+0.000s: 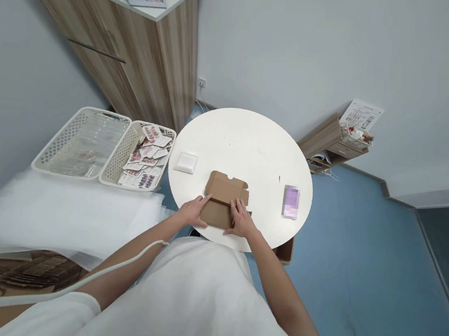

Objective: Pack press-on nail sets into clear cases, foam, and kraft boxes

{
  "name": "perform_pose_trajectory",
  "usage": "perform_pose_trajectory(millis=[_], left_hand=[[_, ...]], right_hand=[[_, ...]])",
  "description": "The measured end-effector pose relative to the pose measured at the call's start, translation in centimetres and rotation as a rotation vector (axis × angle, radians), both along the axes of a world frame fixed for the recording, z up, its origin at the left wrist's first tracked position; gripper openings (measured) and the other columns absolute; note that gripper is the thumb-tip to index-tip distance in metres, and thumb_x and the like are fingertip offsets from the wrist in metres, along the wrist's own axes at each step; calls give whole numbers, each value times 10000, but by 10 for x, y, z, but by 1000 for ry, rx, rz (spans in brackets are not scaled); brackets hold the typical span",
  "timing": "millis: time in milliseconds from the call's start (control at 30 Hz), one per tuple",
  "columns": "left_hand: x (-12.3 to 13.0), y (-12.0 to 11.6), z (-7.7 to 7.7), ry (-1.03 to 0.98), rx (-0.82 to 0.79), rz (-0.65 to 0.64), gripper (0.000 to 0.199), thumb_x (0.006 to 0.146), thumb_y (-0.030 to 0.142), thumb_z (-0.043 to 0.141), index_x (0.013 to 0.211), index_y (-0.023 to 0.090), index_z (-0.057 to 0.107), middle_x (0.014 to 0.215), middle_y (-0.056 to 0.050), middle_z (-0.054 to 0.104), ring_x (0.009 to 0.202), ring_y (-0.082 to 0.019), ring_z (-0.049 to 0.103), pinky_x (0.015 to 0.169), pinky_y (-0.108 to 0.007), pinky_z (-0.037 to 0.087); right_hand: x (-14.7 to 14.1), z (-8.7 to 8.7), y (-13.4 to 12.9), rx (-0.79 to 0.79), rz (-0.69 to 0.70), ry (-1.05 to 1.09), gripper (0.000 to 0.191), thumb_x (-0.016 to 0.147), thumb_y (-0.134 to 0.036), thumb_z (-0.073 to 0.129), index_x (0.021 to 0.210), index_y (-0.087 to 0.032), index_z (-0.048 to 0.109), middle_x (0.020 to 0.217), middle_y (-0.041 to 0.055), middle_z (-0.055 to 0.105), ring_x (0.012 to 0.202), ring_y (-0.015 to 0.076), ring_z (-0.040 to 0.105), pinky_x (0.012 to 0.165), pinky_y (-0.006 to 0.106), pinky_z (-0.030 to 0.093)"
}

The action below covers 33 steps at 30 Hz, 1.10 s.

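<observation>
A brown cardboard mailer box [228, 186] lies near the front edge of the round white table [249, 138]. Its lid is raised away from me, and the shallow base [215, 214] looks bare inside. My left hand [195, 211] grips the left side, with the fingers at the fold and the thumb low along the base. My right hand [241, 220] grips the right side, its fingers over the lid's lower edge and its thumb near the front corner. Left of the box on the table is a small white packet [186, 163].
A pixelated purple item [290, 202] lies on the table's right. Left of the table stand a basket of printed cards [127, 152] and a basket of clear plastic packs [81, 143]. White sheets [65, 213] and flattened cardboard [20, 273] are nearer me. A wooden cabinet [173, 56] stands behind.
</observation>
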<state>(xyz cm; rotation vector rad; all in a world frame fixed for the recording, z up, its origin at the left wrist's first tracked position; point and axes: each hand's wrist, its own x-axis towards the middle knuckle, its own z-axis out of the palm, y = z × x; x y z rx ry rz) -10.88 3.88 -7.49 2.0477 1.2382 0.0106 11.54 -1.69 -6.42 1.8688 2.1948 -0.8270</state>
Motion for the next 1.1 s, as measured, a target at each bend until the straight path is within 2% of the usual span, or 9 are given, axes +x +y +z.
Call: perform_pose_trajectory(millis=[100,200,333,400,500,633,800,967,1100], left_hand=[[1,-1,2,12,-13,22,1106,438,402,765,1369,284,178,1155,-95,468,1024,-302,524,798,-321,407],[2,-3,4,20,-37,35,1113,441,407,763,1369,292,160,1147,-89,471,1017,-296,529,792,-315,407],[3,-3,0,19,-35,38,1094,452,439,752,1365,288,168,1140,-87,473,989,-295,538,766,-314,413],[5,-4,-4,16,-5,36,1080,453,457,747,1359,281,186,1143,-90,471,989,-302,535,754,-317,414],[8,-4,-8,18,23,14,1071,461,477,737,1357,271,188,1136,-95,473,987,-309,532,739,-320,414],[14,-5,-8,21,-4,1,1073,460,490,736,1355,255,193,1140,-102,472,974,-306,535,750,-319,403],[24,-8,-8,24,-16,-32,1083,465,503,737,1359,258,178,1169,-111,466,990,-311,526,783,-323,381],[37,-15,-7,65,-28,-47,1103,480,506,735,1372,255,137,1156,-108,477,985,-300,524,806,-329,353],[48,-22,-5,114,-23,-80,1115,503,533,714,1379,250,86,1120,-103,502,954,-289,533,775,-334,361]], right_hand=[[4,1,-7,74,-42,0,1221,501,-606,688,1390,-239,-64,1470,127,-91,1334,332,-101,1027,541,113],[11,-3,-24,172,-272,62,1152,593,-636,603,1377,-234,-139,1466,113,-130,1337,330,-88,1027,534,147],[22,-17,-52,139,-749,340,892,806,-589,327,1307,-221,-312,1468,130,51,1300,261,265,950,439,355],[26,-21,-62,31,-865,452,749,855,-548,188,1316,-214,-298,1447,131,173,1223,228,401,878,387,427],[31,-21,-66,-67,-878,531,645,872,-518,131,1389,-220,-113,1404,108,306,1186,221,442,830,366,455],[30,-12,-58,-86,-956,665,641,843,-542,240,1385,-207,176,1329,100,419,1117,224,491,800,351,466],[20,-10,-44,-51,-994,670,618,753,-518,426,1270,-182,377,1077,85,567,830,178,576,721,317,477],[22,-20,-41,28,-943,409,490,698,-377,483,1144,-183,425,791,9,563,677,157,533,662,297,446],[30,-29,-43,57,-901,273,398,690,-260,415,1085,-210,418,705,-18,529,649,173,507,593,284,387]])
